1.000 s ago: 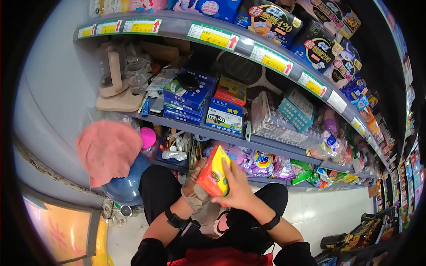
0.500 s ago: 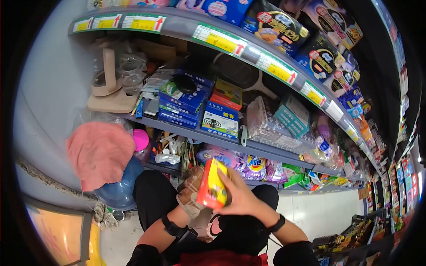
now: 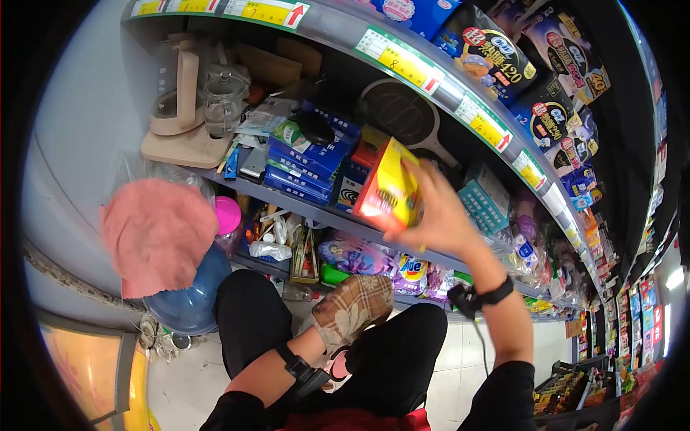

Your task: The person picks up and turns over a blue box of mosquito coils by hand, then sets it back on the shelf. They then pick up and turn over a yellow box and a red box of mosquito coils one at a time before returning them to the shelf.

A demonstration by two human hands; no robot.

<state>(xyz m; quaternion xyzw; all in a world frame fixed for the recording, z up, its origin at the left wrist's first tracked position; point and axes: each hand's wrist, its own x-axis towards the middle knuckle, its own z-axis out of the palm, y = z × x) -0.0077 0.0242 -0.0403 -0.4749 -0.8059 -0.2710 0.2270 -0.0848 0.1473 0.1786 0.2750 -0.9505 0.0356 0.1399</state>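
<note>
My right hand [image 3: 442, 215] grips a yellow and red box [image 3: 390, 188] from its right side, in front of the middle shelf. Behind that box, partly hidden, are a red box [image 3: 365, 154] and a blue mosquito coil box [image 3: 350, 192]. A stack of blue boxes [image 3: 300, 169] lies to their left. My left hand [image 3: 353, 305] is low between my knees, covered by a brown checked cloth [image 3: 345, 316]; its fingers are hidden.
A pink cloth [image 3: 159, 233] lies over a blue water bottle [image 3: 188, 302] at the left. A beige appliance [image 3: 180, 108] and glass jug [image 3: 223, 100] stand on the shelf. Above runs a shelf edge with price labels [image 3: 402, 61]; bagged detergent [image 3: 411, 274] sits below.
My right hand has moved up and right to the shelf with the yellow and red box. My left hand with the cloth is apart from the box now. The view has shifted slightly.
</note>
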